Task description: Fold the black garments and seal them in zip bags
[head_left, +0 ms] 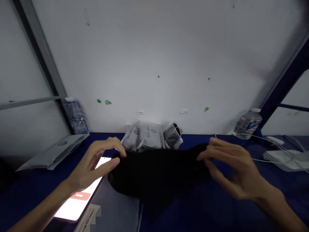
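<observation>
Both forearms reach in from the bottom corners, angled toward the middle. The left hand [96, 164] is palm inward, thumb and forefinger pinched together at the tips, the other fingers curled loosely above. The right hand [231, 167] mirrors it, back of the hand up, fingers bent, its grip closed at the fingertips.

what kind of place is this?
Likely a packing workstation: blue table against a white wall, grey printed pouches stacked at the back, black fabric pinched by left hand and right hand.
</observation>
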Available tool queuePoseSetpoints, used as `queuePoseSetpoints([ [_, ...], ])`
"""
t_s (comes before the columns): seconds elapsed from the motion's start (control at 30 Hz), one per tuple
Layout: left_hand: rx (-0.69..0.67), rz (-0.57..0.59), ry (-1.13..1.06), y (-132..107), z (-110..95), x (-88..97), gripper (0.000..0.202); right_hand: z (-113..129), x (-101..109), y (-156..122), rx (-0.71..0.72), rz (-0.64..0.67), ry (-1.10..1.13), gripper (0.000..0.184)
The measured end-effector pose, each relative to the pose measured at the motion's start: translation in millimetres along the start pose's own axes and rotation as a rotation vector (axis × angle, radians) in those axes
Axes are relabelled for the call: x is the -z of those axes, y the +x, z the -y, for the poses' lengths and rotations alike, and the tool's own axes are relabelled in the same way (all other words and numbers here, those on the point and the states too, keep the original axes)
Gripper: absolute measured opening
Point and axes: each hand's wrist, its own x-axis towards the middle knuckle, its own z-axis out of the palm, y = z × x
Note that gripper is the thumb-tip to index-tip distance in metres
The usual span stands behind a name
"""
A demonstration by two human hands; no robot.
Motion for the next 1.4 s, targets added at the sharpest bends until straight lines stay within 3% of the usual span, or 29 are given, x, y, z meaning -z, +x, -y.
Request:
queuePoseSetpoints([
  [0.07, 0.052, 0.229, -0.067, 1.0, -1.8, -0.2, 0.036, 1.4, -6.4, 1.0, -0.041, 0.142, 0.02, 0.019],
  [0.13, 0.151, 0.311, 0.021, 3.2, -1.2, -3.1, 0.046, 2.5, -14.4, 3.4, -0.095, 0.227, 0.026, 0.021],
  [0.3, 0.307, 0.261, 0.313, 6.5, 11.2, -15.3, 0.037, -0.5, -35.6, 0.3, -0.25, 0.444, -0.015, 0.024],
  [0.5, 0.275, 0.321, 0.455, 0.1, 22.0, -26.2, 0.022, -8.4, -52.0, -11.6, -0.325, 0.631, -0.061, 0.012],
  [0.63, 0.274, 0.351, 0.567, -1.7, 23.9, -27.9, 0.033, -8.1, -51.9, -9.2, -0.336, 0.64, -0.088, 0.008],
  [0.77, 0.283, 0.4, 0.643, -1.2, 23.6, -26.1, 0.035, -10.4, -52.0, -9.0, -0.377, 0.625, -0.083, 0.016],
  [0.83, 0.29, 0.431, 0.665, -1.0, 22.9, -25.3, 0.033, -13.6, -53.2, -11.2, -0.399, 0.629, -0.082, 0.009],
  [1.0, 0.262, 0.458, 0.642, -1.6, 22.2, -25.9, 0.022, -21.8, -55.9, -16.6, -0.398, 0.621, -0.119, 0.036],
  [1.2, 0.155, 0.51, 0.571, -4.3, 22.8, -28.4, 0.054, -24.8, -55.2, -14.2, -0.413, 0.667, -0.157, 0.016],
  [1.33, 0.109, 0.542, 0.545, -7.8, 23.6, -31.5, 0.051, -24.1, -54.0, -11.0, -0.334, 0.599, -0.199, 0.014],
  [1.4, 0.092, 0.541, 0.514, -8.8, 23.5, -33.1, 0.038, -24.6, -53.3, -11.1, -0.287, 0.557, -0.207, 0.014],
])
